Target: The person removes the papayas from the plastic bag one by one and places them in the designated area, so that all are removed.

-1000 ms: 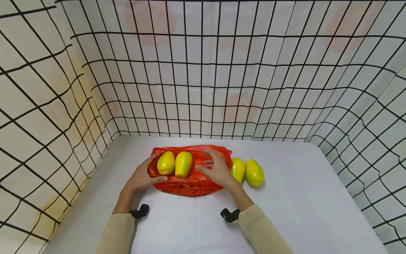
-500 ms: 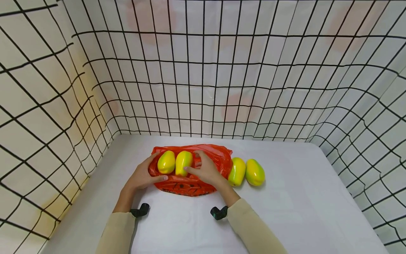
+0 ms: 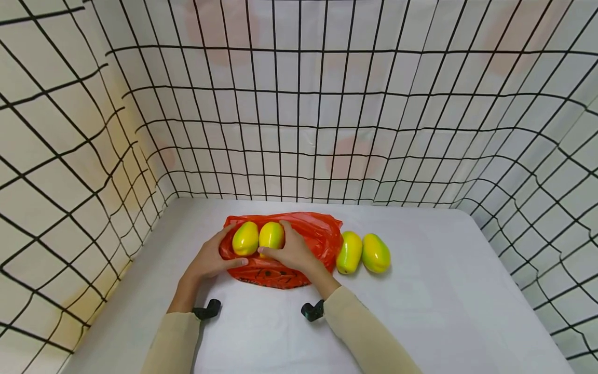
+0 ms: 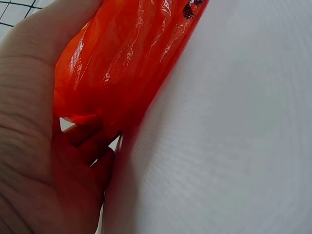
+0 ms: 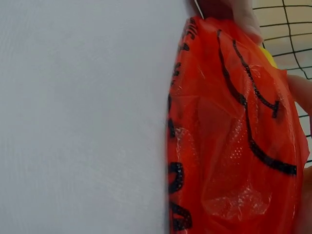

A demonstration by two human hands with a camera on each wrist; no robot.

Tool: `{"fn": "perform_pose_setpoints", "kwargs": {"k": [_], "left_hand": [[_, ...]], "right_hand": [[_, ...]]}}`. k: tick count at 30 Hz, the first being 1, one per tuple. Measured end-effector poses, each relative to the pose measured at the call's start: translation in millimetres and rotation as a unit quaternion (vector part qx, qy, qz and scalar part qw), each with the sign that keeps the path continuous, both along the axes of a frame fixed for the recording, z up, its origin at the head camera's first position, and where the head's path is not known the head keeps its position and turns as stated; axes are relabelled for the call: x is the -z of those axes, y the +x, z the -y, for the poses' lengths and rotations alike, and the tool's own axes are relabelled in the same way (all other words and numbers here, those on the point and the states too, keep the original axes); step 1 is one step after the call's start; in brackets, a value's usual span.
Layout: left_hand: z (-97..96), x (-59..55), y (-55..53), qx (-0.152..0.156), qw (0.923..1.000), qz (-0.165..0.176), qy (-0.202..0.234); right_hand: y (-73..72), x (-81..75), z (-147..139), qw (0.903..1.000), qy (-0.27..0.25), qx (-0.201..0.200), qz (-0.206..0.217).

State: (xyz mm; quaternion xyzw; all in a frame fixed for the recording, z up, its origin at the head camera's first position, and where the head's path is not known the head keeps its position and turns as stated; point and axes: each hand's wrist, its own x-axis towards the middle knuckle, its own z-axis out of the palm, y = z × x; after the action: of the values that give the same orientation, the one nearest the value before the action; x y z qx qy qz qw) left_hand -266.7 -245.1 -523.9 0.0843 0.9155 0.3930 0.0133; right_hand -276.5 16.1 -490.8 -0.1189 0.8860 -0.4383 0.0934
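Observation:
A red plastic bag (image 3: 322, 236) with black print lies at the table's middle, its mouth spread. Two yellow-green mangoes sit in the opening: the left mango (image 3: 245, 239) and the right mango (image 3: 271, 235). My left hand (image 3: 210, 261) grips the bag's left side, thumb along the front edge; in the left wrist view, its fingers curve around the red film (image 4: 126, 53). My right hand (image 3: 297, 252) holds the right mango, thumb in front and fingers on its far right side. The right wrist view shows mostly the bag's printed front (image 5: 234, 146), which hides most of the mango.
Two more mangoes lie side by side right of the bag, a nearer mango (image 3: 349, 253) and an outer mango (image 3: 376, 253). A white cloth (image 3: 444, 291) covers the table. Black wire grid (image 3: 299, 124) stands along the back and both sides.
My right hand has moved left across the bag and taken hold of the right mango, which has tilted slightly. The left hand has stayed on the bag.

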Motion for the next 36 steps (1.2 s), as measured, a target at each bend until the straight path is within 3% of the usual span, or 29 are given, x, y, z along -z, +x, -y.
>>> {"fn": "perform_pose_setpoints", "kwargs": {"k": [14, 36], "left_hand": [[-0.7, 2.1, -1.1, -0.001, 1.0000, 0.001, -0.001], [-2.3, 1.9, -0.3, -0.007, 1.0000, -0.002, 0.001]], "right_hand": [[0.4, 4.2, 3.8, 0.9998, -0.010, 0.016, 0.010], [4.8, 4.1, -6.0, 0.9990, 0.002, 0.039, -0.023]]}}
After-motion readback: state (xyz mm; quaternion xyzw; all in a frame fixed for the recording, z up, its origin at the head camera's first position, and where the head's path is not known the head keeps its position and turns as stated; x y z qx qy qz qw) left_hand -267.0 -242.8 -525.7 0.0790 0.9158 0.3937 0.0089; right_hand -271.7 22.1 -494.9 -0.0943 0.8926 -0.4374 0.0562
